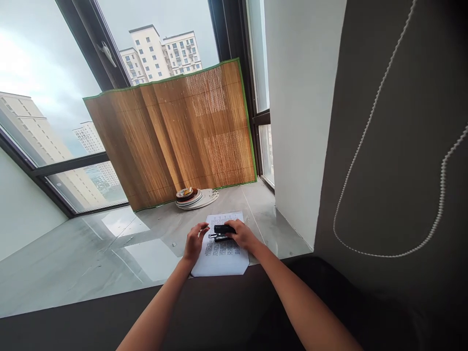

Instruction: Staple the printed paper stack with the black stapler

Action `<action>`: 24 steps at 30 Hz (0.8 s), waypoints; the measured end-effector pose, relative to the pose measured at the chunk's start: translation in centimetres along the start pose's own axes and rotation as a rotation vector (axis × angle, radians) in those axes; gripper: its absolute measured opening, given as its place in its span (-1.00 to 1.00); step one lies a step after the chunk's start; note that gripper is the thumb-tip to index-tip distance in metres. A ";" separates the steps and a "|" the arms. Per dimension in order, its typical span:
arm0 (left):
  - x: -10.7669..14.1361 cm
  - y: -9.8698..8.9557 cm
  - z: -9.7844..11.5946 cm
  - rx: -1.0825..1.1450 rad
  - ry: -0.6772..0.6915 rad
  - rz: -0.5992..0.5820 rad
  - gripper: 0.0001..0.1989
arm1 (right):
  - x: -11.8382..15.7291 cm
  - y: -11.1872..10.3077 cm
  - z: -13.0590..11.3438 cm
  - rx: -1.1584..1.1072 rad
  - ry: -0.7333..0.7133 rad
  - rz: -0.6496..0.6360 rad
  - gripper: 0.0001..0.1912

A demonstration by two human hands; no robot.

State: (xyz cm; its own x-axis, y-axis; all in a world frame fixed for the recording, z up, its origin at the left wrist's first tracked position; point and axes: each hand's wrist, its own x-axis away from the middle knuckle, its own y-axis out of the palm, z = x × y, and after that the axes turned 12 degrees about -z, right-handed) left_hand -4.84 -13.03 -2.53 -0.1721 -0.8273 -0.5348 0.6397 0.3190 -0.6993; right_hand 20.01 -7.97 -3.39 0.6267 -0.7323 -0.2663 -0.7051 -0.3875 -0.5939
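A black stapler [220, 228] is in my right hand [241, 235], whose fingers wrap around its right end. Its jaws point left and stand apart, with a silver metal part [212, 236] showing at the front. Just left of it, my left hand [195, 240] has its fingers curled toward the thumb in a pinch. Whatever may be between those fingertips is too small to make out. Both hands are over white printed sheets [219, 265], which lie on the sill near its front edge.
Behind the papers, a stack of plates [197, 201] stands on the grey tiled sill [157, 258]. A bamboo mat [175, 136] with green edging leans against the window. A white wall column [300, 122] rises at the right, and a beaded cord [351, 170] hangs beyond it.
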 end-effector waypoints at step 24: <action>-0.4 -0.1 0.8 -0.097 0.116 -0.179 -0.86 | -0.2 -0.4 -0.1 0.003 -0.029 0.009 -0.59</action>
State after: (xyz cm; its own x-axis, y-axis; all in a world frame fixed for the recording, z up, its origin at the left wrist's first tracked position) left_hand -4.23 -13.06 -1.86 -0.3649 -0.8176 -0.4454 0.5172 0.2198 -0.8272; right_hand 20.15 -7.71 -3.04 0.6296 -0.7194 -0.2934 -0.7099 -0.3792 -0.5936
